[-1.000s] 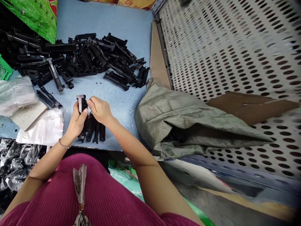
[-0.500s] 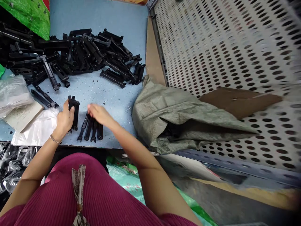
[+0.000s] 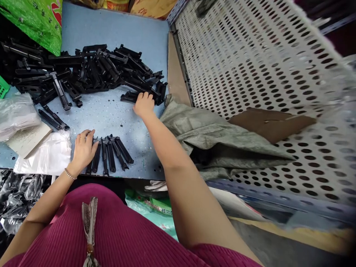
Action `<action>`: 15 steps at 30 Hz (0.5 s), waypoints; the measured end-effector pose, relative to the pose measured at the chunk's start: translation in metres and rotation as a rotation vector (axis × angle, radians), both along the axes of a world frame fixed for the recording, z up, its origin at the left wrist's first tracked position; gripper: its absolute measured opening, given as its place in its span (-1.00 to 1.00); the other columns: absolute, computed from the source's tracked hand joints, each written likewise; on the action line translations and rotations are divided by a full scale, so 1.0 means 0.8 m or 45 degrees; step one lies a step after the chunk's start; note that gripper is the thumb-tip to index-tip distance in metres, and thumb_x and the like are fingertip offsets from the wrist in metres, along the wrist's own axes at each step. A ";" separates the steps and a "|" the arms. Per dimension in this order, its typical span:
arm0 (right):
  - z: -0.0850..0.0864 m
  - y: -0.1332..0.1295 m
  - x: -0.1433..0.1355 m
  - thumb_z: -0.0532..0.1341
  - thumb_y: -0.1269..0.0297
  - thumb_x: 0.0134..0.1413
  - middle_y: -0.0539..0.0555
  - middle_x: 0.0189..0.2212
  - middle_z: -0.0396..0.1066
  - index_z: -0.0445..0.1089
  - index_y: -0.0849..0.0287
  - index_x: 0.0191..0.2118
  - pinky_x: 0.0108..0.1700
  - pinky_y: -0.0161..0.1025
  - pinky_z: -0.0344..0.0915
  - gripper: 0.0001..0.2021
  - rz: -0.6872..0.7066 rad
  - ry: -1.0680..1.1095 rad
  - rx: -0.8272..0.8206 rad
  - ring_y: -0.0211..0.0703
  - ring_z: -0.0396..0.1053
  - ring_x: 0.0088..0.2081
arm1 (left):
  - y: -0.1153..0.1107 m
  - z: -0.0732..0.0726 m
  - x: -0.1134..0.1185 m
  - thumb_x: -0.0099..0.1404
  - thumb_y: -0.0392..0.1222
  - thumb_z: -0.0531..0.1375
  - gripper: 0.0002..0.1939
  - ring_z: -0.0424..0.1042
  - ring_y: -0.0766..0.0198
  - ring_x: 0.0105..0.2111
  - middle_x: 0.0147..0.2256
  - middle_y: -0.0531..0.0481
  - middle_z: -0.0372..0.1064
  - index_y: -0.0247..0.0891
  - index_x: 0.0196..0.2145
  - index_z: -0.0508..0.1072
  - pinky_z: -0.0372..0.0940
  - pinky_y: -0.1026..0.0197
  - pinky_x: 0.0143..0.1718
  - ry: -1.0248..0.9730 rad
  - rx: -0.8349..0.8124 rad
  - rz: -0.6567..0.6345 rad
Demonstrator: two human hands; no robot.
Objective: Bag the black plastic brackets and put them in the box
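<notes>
My left hand (image 3: 83, 149) is curled over the left end of a row of slim black plastic parts (image 3: 111, 157) at the table's front edge. Its fingers and thumb close around the leftmost parts, whose upper ends it partly hides. The row lies side by side, slightly fanned. My right hand (image 3: 144, 104) reaches to the right end of a large heap of similar black parts (image 3: 102, 66). Its bent fingers grip a black part (image 3: 128, 97) lying at the near side of the heap; the grip itself is partly hidden.
Plastic bags (image 3: 46, 152) and a pale board (image 3: 27, 142) lie at the left. A green printed bag (image 3: 36, 22) stands behind them. On the right, a grey-green sack (image 3: 211, 129) rests against a perforated metal panel (image 3: 250, 66). The blue table (image 3: 111, 26) extends behind the heap.
My right hand has moved from the row to the heap's right end. My left hand has lowered its upright parts onto the row's left end. The view has shifted slightly.
</notes>
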State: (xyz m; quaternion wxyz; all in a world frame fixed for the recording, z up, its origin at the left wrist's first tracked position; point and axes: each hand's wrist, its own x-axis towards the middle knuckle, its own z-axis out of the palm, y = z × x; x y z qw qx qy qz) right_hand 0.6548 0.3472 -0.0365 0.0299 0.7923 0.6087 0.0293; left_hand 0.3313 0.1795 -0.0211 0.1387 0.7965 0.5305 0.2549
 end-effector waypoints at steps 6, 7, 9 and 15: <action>0.009 -0.001 0.021 -0.04 0.51 0.29 0.53 0.18 0.22 0.14 0.42 0.34 -0.04 0.02 0.30 -0.48 0.050 -0.039 -0.016 0.23 0.32 0.06 | 0.004 -0.003 -0.002 0.48 -0.11 0.11 -0.55 0.33 -0.04 0.15 0.13 -0.30 0.32 -0.26 0.25 0.32 0.28 -0.16 0.23 -0.234 -0.002 -0.060; 0.012 -0.002 0.023 0.02 0.48 0.27 0.52 0.19 0.20 0.14 0.39 0.34 -0.02 0.03 0.29 -0.47 0.088 -0.056 -0.026 0.25 0.30 0.09 | 0.003 -0.004 -0.004 0.47 -0.12 0.12 -0.56 0.33 -0.03 0.15 0.12 -0.30 0.32 -0.26 0.25 0.32 0.28 -0.16 0.24 -0.255 -0.011 -0.059; 0.020 -0.001 0.025 0.17 0.42 0.17 0.52 0.22 0.18 0.17 0.37 0.32 0.04 0.07 0.25 -0.41 0.159 -0.076 -0.062 0.31 0.23 0.14 | 0.000 -0.004 -0.006 0.46 -0.15 0.12 -0.56 0.33 -0.02 0.16 0.12 -0.29 0.33 -0.28 0.24 0.33 0.27 -0.15 0.25 -0.295 -0.036 -0.054; 0.050 -0.007 -0.021 0.34 0.23 -0.01 0.47 0.09 0.37 0.34 0.41 0.11 0.13 0.13 0.23 -0.44 0.256 0.228 -0.062 0.33 0.26 0.13 | 0.004 0.005 -0.006 0.46 -0.16 0.10 -0.58 0.35 0.02 0.17 0.13 -0.25 0.31 -0.24 0.23 0.34 0.28 -0.12 0.26 -0.421 -0.166 -0.064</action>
